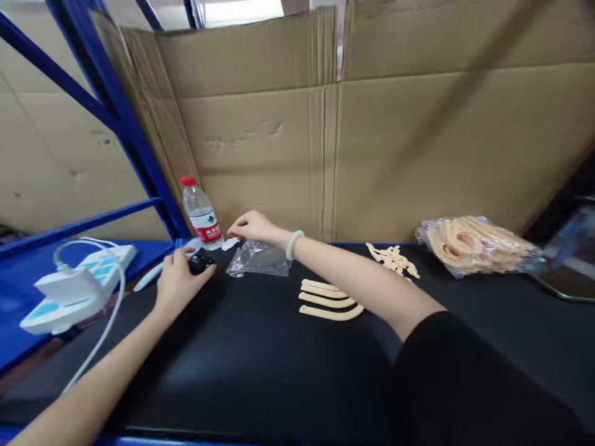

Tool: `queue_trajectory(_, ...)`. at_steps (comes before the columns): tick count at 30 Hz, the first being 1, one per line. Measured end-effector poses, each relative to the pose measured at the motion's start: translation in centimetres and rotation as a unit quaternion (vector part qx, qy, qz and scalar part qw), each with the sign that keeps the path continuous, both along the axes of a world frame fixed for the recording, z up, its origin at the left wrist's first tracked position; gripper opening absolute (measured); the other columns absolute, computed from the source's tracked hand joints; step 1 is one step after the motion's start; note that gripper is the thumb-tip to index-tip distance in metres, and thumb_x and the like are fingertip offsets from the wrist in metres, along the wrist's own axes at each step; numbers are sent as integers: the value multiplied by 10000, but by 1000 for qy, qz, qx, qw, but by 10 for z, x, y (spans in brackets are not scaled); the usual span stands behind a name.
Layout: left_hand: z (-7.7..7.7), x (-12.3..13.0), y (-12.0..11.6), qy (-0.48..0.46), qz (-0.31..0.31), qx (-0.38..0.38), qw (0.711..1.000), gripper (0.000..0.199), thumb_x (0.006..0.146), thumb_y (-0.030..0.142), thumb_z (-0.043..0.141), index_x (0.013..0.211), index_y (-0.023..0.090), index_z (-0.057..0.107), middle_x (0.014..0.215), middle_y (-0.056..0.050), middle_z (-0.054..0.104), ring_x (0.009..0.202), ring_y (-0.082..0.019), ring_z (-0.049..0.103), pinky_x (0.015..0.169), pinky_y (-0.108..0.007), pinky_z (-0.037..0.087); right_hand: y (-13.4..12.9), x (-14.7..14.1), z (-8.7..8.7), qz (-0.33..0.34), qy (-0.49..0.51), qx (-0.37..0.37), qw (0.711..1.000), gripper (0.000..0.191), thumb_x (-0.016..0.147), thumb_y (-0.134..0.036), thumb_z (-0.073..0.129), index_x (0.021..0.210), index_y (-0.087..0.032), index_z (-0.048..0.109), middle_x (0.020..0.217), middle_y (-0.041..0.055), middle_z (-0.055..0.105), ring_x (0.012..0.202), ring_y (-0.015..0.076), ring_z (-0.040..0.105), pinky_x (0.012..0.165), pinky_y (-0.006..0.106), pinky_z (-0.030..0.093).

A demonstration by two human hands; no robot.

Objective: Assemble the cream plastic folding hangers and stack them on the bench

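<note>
Fingers of the left hand (179, 279) curl around a small black object (199, 264) on the table (232, 384). The right hand's (253, 227) fingertips bunch beside a white scrap (229, 244); I cannot tell whether they grip anything. Around them: clear bag (264, 261), bottle (203, 217), curved strips (328, 313).

Straight ahead of me stands a cardboard wall (246, 148), creased and seamed, and on my left a blue metal frame (124, 127) slants down! A bottle (201, 215) stands near it (red cap, matching label), and there's my white power strip (106, 265), cable (122, 288) looping alongside.
</note>
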State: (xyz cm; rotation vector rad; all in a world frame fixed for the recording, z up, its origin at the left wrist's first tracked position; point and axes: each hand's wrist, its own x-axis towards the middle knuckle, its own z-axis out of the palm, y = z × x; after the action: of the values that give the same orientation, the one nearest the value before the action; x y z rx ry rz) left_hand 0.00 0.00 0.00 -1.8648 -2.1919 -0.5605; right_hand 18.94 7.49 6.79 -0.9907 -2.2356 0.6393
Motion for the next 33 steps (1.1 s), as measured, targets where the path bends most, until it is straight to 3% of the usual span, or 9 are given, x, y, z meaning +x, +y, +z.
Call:
queue_trajectory(3, 0, -7, 1, 0, -6, -35, 999, 607, 874, 544, 412, 1242, 62, 444, 1114, -213, 492, 1062, -391, 549, 865, -455, 451, 8, 65, -2, -38, -7, 13, 999, 188, 859, -195, 585, 869, -107, 751, 838, 55, 742, 734, 95, 635, 661, 177, 455)
queue_trajectory(7, 2, -7, -4, 12, -9, -47, 999, 641, 894, 574, 341, 1238, 46, 460, 1123, -260, 488, 1064, -479, 511, 763, -521, 464, 3, 169, -13, -128, -30, 29, 991, 190, 837, -192, 577, 822, -98, 742, 790, 79, 735, 709, 146, 645, 672, 245, 475)
queue_trajectory(9, 4, -1, -9, 44, -12, -1, 999, 632, 912, 553, 321, 1282, 49, 413, 1187, -280, 460, 1107, -493, 474, 754, -525, 465, -8, 224, -23, -172, -46, 41, 983, 179, 823, -184, 574, 832, -113, 739, 806, 82, 737, 746, 170, 654, 707, 271, 482)
queue_trajectory(11, 6, 11, -13, 92, -29, 94, 991, 541, 928, 490, 349, 1268, 75, 420, 1216, -255, 475, 1123, -448, 479, 783, -500, 469, -23, 271, -35, -209, -70, 47, 974, 160, 787, -156, 587, 833, -131, 738, 830, 83, 742, 764, 190, 659, 722, 291, 482)
queue_trajectory(14, 6, 41, -18, 133, -119, 214, 960, 362, 924, 373, 437, 1166, 108, 488, 1192, -190, 547, 1113, -346, 519, 866, -439, 457, -49, 321, -52, -238, -109, 42, 964, 170, 762, -141, 574, 812, -156, 736, 797, 69, 744, 706, 195, 663, 658, 285, 483)
queue_trajectory(18, -1, 101, -32, 122, -325, 190, 918, 267, 896, 320, 497, 1099, 150, 531, 1145, -134, 587, 1068, -296, 542, 888, -422, 439, -76, 341, -70, -238, -147, 37, 959, 190, 764, -114, 542, 809, -145, 725, 789, 73, 739, 685, 188, 655, 621, 267, 464)
queue_trajectory(22, -6, 158, -53, 68, -466, 51, 881, 202, 898, 291, 494, 1061, 183, 542, 1086, -85, 595, 1008, -247, 555, 837, -379, 448, -87, 334, -73, -225, -160, 49, 960, 186, 827, -189, 537, 837, -162, 720, 799, 56, 732, 658, 174, 629, 612, 266, 437)
queue_trajectory(28, -11, 198, -58, 49, -521, -12, 852, 139, 860, 265, 564, 976, 188, 560, 971, -56, 595, 869, -231, 547, 739, -375, 441, -90, 325, -72, -235, -163, 77, 955, 170, 849, -205, 549, 851, -165, 714, 833, 55, 725, 698, 168, 626, 650, 264, 437)
queue_trajectory(33, -26, 201, -52, 24, -553, 41, 832, 31, 884, 195, 544, 888, 179, 570, 876, -42, 603, 811, -209, 547, 722, -365, 432, -85, 318, -87, -295, -183, 93, 933, 170, 807, -303, 628, 702, -176, 672, 737, 46, 680, 709, 185, 610, 645, 265, 429)
